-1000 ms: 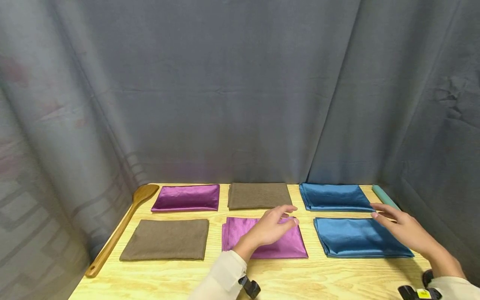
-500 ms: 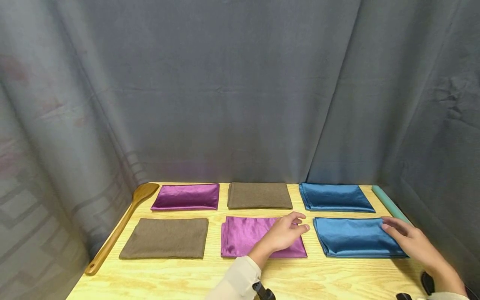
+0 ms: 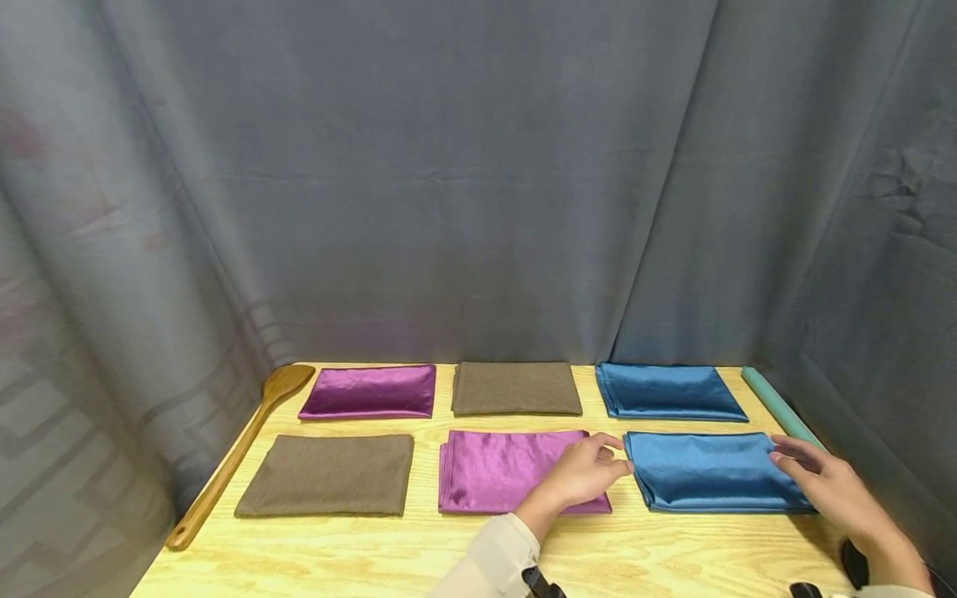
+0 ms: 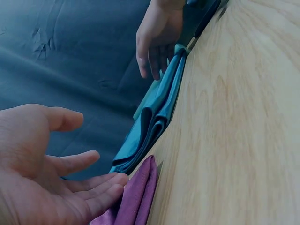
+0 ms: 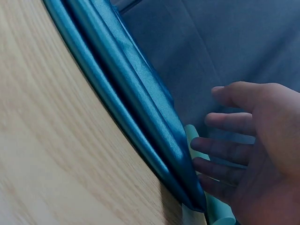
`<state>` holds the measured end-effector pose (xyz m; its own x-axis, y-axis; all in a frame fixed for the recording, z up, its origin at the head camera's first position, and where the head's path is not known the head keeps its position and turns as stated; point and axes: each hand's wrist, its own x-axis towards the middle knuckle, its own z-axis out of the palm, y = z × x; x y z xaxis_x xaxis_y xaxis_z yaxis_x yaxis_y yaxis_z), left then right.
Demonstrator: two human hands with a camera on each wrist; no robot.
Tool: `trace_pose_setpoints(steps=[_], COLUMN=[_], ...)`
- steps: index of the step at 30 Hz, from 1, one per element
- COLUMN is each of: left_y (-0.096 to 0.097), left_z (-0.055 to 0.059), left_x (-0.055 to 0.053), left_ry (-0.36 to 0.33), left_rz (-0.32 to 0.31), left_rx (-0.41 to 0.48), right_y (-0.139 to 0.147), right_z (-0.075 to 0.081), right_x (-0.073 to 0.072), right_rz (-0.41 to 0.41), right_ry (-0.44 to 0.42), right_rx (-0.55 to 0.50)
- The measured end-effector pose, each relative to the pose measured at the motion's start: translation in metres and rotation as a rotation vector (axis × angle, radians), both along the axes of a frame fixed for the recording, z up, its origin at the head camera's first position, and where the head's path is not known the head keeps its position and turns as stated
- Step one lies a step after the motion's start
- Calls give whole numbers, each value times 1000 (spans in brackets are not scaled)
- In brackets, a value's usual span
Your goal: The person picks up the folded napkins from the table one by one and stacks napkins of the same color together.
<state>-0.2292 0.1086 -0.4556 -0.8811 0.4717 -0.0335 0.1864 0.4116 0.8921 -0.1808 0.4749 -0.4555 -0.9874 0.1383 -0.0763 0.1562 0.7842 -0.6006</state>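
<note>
A folded, shiny blue cloth (image 3: 710, 473) lies in the front row at the right. My right hand (image 3: 833, 494) is at its right end; in the right wrist view the fingers (image 5: 222, 152) are spread and reach the cloth's edge. My left hand (image 3: 579, 475) is over the right end of a folded purple cloth (image 3: 501, 473), its fingertips close to the left edge of the blue cloth. In the left wrist view that hand's fingers (image 4: 101, 197) are loosely extended beside the purple cloth (image 4: 138, 194). Neither hand grips anything.
Behind lie a purple cloth (image 3: 368, 392), a brown cloth (image 3: 516, 388) and a second blue cloth (image 3: 670, 392). Another brown cloth (image 3: 326, 475) is front left. A wooden spoon (image 3: 232, 465) lines the table's left edge, a green tube (image 3: 779, 405) the right. Grey curtains (image 3: 449, 183) surround the table.
My left hand has moved right across the purple cloth toward the blue one. My right hand has come down and slightly right to the front blue cloth's right end. The cloths stay put.
</note>
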Motion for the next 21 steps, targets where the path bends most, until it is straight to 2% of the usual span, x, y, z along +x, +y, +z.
trace_pose_setpoints(steps=[9,16,21], left_y=[14,25,33], left_z=[-2,2,2], left_x=[2,2,1], left_ry=[-96,-137,-174], left_rz=[34,73,97], left_rx=[7,13,62], right_y=[6,7,6], right_z=[-6,-11,-12], right_x=[1,0,0], right_rz=[-16,-50,-76], right_ry=[-38,27,12], right_rx=[-13,12,-44])
